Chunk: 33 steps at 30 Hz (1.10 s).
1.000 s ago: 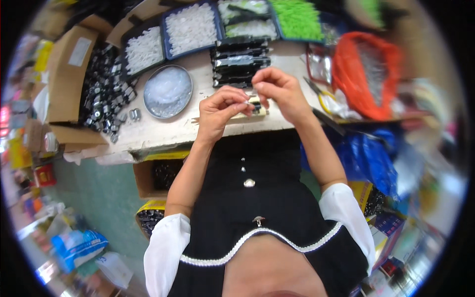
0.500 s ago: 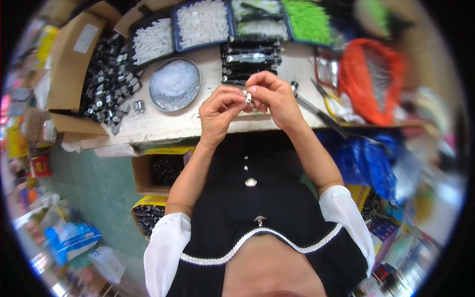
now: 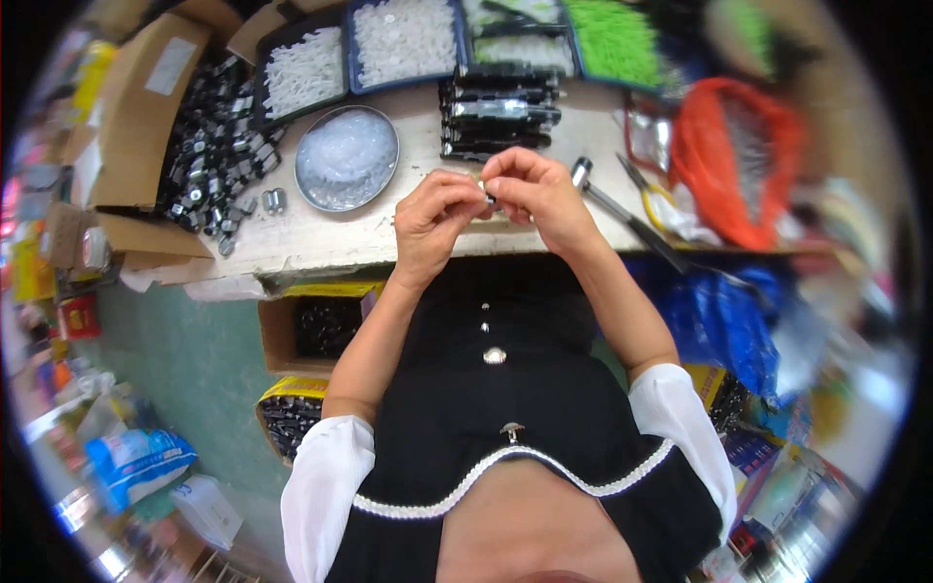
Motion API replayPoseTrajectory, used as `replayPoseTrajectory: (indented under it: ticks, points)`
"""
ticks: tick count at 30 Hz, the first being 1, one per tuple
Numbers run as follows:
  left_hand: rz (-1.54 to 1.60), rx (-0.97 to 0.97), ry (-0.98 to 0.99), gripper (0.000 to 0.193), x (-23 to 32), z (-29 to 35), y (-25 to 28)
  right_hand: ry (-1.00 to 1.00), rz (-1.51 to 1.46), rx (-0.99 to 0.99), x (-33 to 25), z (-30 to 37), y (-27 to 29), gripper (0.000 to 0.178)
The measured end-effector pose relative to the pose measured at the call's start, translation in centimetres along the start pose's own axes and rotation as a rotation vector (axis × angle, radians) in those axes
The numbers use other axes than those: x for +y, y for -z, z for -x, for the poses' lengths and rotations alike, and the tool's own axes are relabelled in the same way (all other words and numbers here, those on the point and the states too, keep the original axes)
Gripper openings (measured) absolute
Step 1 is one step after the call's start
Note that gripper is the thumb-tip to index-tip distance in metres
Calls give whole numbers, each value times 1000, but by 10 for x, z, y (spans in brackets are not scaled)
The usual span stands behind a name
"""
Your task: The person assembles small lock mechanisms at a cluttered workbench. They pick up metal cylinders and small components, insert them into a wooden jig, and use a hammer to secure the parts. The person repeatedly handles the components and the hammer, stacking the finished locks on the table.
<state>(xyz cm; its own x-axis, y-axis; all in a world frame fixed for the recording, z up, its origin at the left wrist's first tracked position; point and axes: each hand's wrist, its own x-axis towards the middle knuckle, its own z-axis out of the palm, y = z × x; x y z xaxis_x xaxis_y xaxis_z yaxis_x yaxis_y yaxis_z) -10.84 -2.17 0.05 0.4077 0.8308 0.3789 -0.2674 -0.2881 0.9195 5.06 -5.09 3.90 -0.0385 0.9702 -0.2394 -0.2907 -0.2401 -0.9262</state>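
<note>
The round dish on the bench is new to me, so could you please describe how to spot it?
Start at the pale workbench across the upper view. Between the open cardboard box and the left hand sits a shallow grey dish of whitish, translucent material. It is round, unlike the rectangular trays behind it.

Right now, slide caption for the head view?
Left hand and right hand meet at a small part over the workbench, stacked black pieces ahead, hammer at right.
</note>
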Motion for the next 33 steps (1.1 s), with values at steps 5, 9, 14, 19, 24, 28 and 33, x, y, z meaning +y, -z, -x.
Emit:
replayPoseTrajectory:
  ticks: [5, 9, 14, 19, 24, 28, 33]
  points:
    - [19, -31, 76, 10, -4, 2, 5, 290, 457, 10, 8, 2, 4, 9]
    - [-22, 32, 78, 9, -7, 3, 4, 473, 687, 33, 13, 8, 6, 14]
    - [-268, 13, -86, 11, -10, 1, 2, 739, 889, 65, 24, 6, 7, 10]
    - [-570, -63, -139, 21, -11, -3, 17, 802, 1085, 101, 32, 4, 15, 9]
    - [-743, -150, -73, 29, -18, 1, 27, 835, 1315, 52, 43, -3, 18, 12]
    - [-766, -202, 4, 30, -24, 1, 25, 772, 1357, 24, 49, -7, 19, 9]
    - [-823, -256, 56, 26, -25, -5, 24, 768, 1299, 42, 43, -4, 23, 12]
